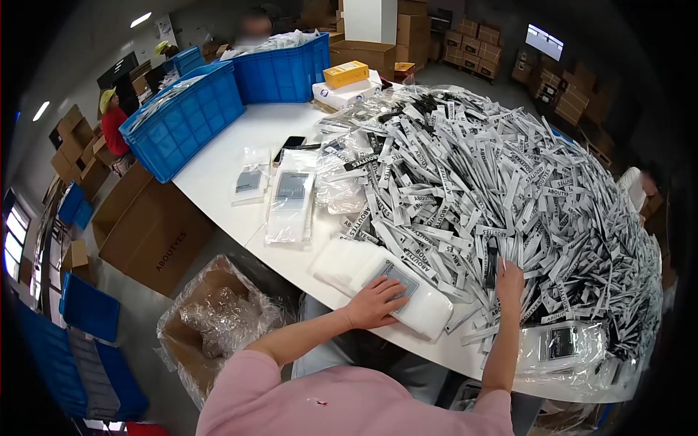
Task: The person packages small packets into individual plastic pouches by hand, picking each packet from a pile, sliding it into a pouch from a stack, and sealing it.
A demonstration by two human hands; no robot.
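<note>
My left hand (376, 301) lies flat, fingers stretched out, on a stack of clear plastic bags (429, 309) with a grey printed panel, near the table's front edge. A large heap of slim white packets (451, 189) printed ABOUTYES in black covers the right part of the table. At the heap's near side, my right hand (510, 280) has its fingers closed around a few of these packets, whose ends stick up past the fingertips; their number cannot be made out. To the right of that hand lies another clear bag with a black label (561, 343).
More flat plastic bags (291, 207) and a dark phone (292, 143) lie on the white table (218, 200). Blue crates (185, 120) and a yellow box (346, 73) stand at the back. A lined carton (178, 341) sits left of my legs. Several people are around.
</note>
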